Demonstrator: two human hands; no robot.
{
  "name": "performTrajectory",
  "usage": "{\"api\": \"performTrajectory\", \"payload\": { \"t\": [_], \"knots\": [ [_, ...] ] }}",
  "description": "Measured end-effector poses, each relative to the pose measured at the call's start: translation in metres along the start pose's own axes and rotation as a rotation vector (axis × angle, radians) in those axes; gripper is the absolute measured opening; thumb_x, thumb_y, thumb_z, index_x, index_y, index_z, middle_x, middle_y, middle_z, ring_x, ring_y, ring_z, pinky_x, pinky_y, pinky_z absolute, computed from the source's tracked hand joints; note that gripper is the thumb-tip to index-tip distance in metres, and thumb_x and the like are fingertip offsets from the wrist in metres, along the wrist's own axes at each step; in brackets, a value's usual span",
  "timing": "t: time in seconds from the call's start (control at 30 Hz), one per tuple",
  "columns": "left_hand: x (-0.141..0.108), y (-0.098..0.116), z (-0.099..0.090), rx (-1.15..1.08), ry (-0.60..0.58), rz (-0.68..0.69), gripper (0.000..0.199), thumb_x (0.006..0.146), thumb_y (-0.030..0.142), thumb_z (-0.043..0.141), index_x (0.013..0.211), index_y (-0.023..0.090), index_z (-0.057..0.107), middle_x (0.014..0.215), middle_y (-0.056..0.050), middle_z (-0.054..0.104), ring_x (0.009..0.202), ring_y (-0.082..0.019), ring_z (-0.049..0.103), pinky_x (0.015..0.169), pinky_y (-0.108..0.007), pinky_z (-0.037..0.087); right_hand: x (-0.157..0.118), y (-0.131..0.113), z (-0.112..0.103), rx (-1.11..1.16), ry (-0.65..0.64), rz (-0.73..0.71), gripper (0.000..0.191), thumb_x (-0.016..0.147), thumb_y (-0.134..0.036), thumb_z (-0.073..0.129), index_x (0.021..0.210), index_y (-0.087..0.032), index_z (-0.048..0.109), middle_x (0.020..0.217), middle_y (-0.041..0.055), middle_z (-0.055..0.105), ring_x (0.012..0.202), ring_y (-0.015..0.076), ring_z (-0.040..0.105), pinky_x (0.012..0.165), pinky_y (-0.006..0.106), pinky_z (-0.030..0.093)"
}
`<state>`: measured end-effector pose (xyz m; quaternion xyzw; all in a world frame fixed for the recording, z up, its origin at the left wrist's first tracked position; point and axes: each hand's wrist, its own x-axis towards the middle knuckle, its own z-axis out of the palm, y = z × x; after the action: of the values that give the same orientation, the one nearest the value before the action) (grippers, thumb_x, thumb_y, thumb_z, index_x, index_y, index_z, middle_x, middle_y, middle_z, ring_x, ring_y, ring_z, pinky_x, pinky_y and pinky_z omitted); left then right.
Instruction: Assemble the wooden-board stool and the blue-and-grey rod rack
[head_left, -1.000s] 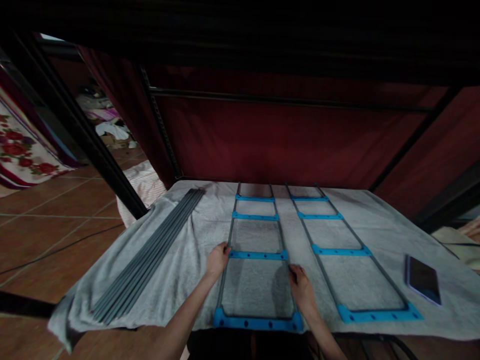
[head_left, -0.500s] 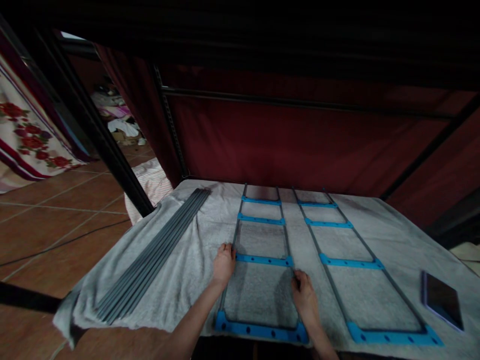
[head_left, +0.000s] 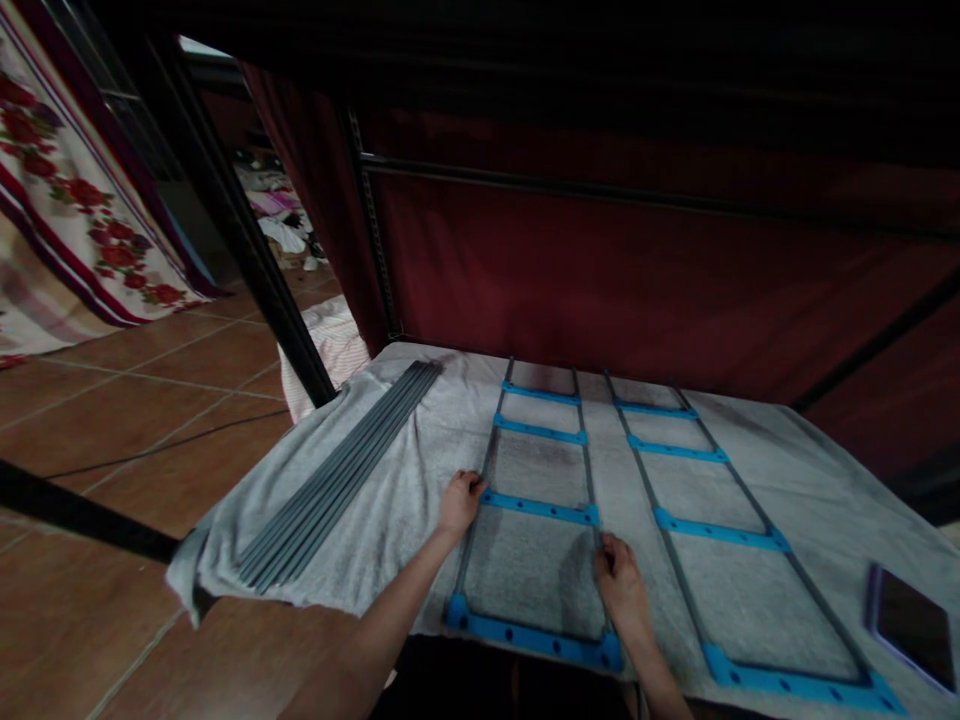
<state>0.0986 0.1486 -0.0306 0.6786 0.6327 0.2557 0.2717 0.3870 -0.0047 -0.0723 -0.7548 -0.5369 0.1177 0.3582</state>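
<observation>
A ladder-like frame of thin grey rods and blue crossbars lies flat before me. My left hand has its fingers closed on this frame's left rod, beside the end of a blue crossbar. Lower down, my right hand curls its fingers at the right rod, between that crossbar and the nearest one. Parallel to it on the right lies a second ladder-like frame of the same make, which neither hand touches. To the left rests a bundle of loose grey rods.
A grey cloth covers the surface. A phone lies at the right. Black metal posts and a dark red curtain enclose the space. A cable crosses the tiled floor.
The camera view has turned, so the scene sits farther right and slightly higher at the left. Both hands stay at the left frame's rods, with my left hand slightly farther up.
</observation>
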Motion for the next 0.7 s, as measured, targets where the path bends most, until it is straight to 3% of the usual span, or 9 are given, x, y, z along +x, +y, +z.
{"api": "performTrajectory", "payload": {
  "t": [0.2, 0.3, 0.5, 0.6, 0.7],
  "knots": [
    [0.007, -0.002, -0.008, -0.061, -0.106, -0.030, 0.009, 0.077, 0.013, 0.059, 0.070, 0.015, 0.064, 0.071, 0.000, 0.059, 0.074, -0.014, 0.054, 0.067, -0.022, 0.037, 0.004, -0.029, 0.007, -0.071, 0.102, -0.260, 0.040, 0.091, -0.033, 0.039, 0.125, -0.017, 0.053, 0.119, 0.0157, 0.056, 0.117, 0.0283, 0.051, 0.097, 0.048, 0.043],
    [0.008, 0.000, -0.013, -0.105, -0.156, -0.057, 0.010, 0.076, 0.018, 0.061, 0.067, 0.016, 0.063, 0.063, 0.002, 0.055, 0.069, -0.014, 0.054, 0.063, -0.022, 0.035, 0.009, -0.056, 0.020, -0.058, 0.030, -0.347, 0.038, 0.092, -0.028, 0.039, 0.126, -0.019, 0.054, 0.125, 0.0143, 0.055, 0.119, 0.0273, 0.049, 0.099, 0.048, 0.042],
    [0.012, 0.010, -0.020, -0.235, -0.225, -0.180, 0.009, 0.075, 0.023, 0.064, 0.069, 0.017, 0.063, 0.058, 0.002, 0.056, 0.069, -0.016, 0.058, 0.063, -0.023, 0.039, 0.020, -0.121, 0.046, 0.017, -0.149, -0.388, 0.039, 0.089, -0.017, 0.040, 0.124, -0.022, 0.055, 0.126, 0.0118, 0.055, 0.121, 0.0272, 0.047, 0.101, 0.049, 0.037],
    [0.009, 0.016, -0.024, -0.365, -0.300, -0.251, 0.012, 0.078, 0.027, 0.062, 0.081, 0.015, 0.065, 0.061, 0.001, 0.059, 0.064, -0.014, 0.060, 0.060, -0.023, 0.043, 0.014, -0.147, 0.055, 0.177, -0.216, -0.284, 0.026, 0.087, -0.019, 0.048, 0.107, -0.024, 0.063, 0.111, 0.0091, 0.061, 0.111, 0.0272, 0.052, 0.098, 0.047, 0.038],
    [0.002, 0.020, -0.028, -0.482, -0.368, -0.290, 0.023, 0.078, 0.029, 0.063, 0.096, 0.015, 0.063, 0.069, 0.000, 0.065, 0.066, -0.014, 0.062, 0.060, -0.024, 0.046, -0.002, -0.160, 0.063, 0.579, -0.348, 0.113, 0.006, 0.083, -0.027, 0.060, 0.086, -0.026, 0.065, 0.089, 0.0035, 0.064, 0.092, 0.0228, 0.058, 0.087, 0.039, 0.046]
  ]
}}
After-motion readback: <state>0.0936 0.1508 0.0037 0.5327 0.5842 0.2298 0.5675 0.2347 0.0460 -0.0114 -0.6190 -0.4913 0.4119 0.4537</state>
